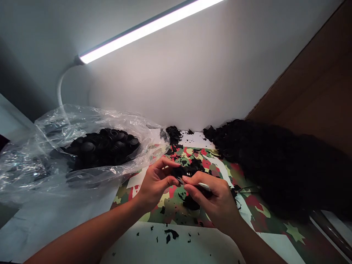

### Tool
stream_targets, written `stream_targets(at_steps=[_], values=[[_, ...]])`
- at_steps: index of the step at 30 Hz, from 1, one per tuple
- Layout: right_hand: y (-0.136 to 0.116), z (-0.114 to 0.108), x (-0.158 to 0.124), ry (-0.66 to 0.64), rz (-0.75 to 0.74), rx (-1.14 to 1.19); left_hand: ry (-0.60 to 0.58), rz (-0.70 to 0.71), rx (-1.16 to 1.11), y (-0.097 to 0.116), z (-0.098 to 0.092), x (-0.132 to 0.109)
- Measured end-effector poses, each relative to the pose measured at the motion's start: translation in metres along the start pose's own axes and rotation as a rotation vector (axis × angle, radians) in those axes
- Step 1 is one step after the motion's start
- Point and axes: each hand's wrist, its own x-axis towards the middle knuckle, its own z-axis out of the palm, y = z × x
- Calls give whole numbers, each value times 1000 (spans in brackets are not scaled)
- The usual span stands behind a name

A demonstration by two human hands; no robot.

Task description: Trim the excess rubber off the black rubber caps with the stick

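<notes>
1. A small black piece [179, 171] is held at the fingertips of the left hand [158, 179], in front of the right fingers; its exact shape cannot be told well, because it is dark against dark scraps.
2. The left thumb and forefinger are almost closed, and the black piece is pinched between them.
3. A slim tool [204, 186] with a white handle is gripped in the right hand [213, 193]; the fingers are closed around it, and its pale tip is directed to the black piece, just beside the left thumb.
4. Below the fingers, black scraps [196, 167] are scattered over a camouflage sheet [150, 217]; some smaller bits are spread nearer, on a white surface [154, 253].
5. To the left of the fingers, a clear plastic bag [104, 175] is placed, in which round black parts [103, 146] are heaped.
6. To the right of the fingers, a large dark pile [269, 172] is seen beside a cardboard panel [310, 84].
7. High beyond the fingers, a lit lamp [151, 32] is carried by a curved neck [59, 88].
</notes>
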Motion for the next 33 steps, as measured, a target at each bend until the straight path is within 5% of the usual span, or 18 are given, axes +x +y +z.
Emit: stream_targets(at_steps=[12, 21, 33], values=[[-2, 4, -2, -11, 76, 28, 36, 74, 29, 0, 4, -3], [0, 0, -2, -13, -63, -61, 26, 67, 68, 3, 4, -2], [-5, -1, -1, -7, -57, -68, -15, 49, 70, 6, 3, -1]])
